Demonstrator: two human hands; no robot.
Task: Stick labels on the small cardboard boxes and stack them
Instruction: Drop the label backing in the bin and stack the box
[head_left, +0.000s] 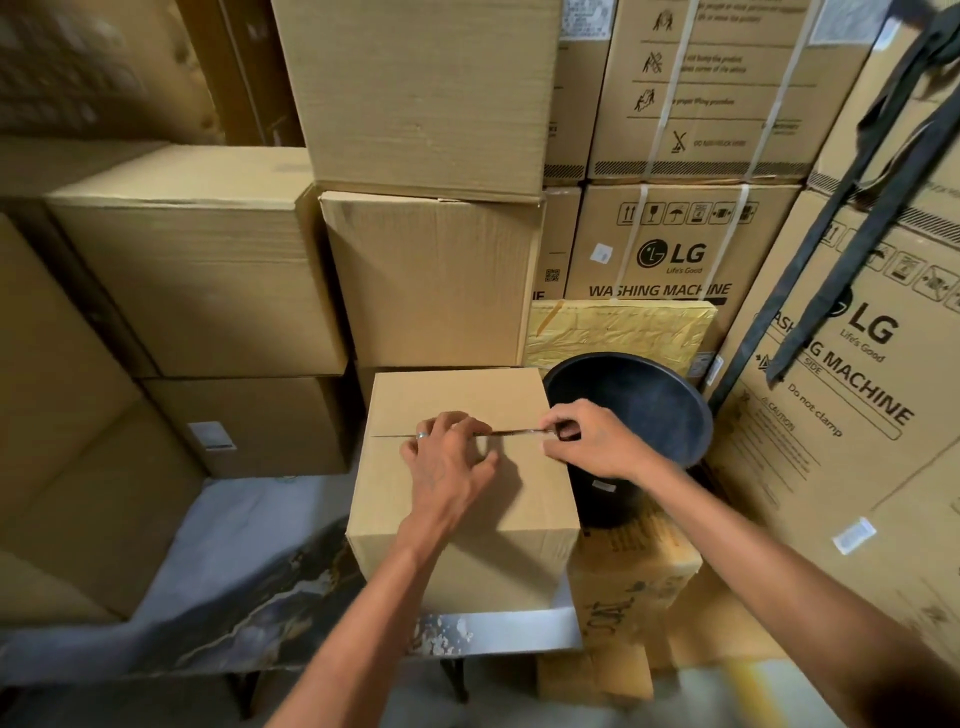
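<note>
In the head view, the small cardboard box (462, 488) is seen at the worktop's (509, 631) front right corner, its seam pressed by the left hand's (449, 457) spread fingers while something thin is pinched by the right hand (584, 439) at the seam's right end, so the strip could be laid crooked if the box is shifted.

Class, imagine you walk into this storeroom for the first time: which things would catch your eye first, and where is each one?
Most striking is the small cardboard box in the centre, on a table, with the left hand resting on its top seam and the right hand pinching something thin at the seam's right end. Just right of it stands a black bucket. Behind, on the right, washing machine cartons are stacked high.
</note>
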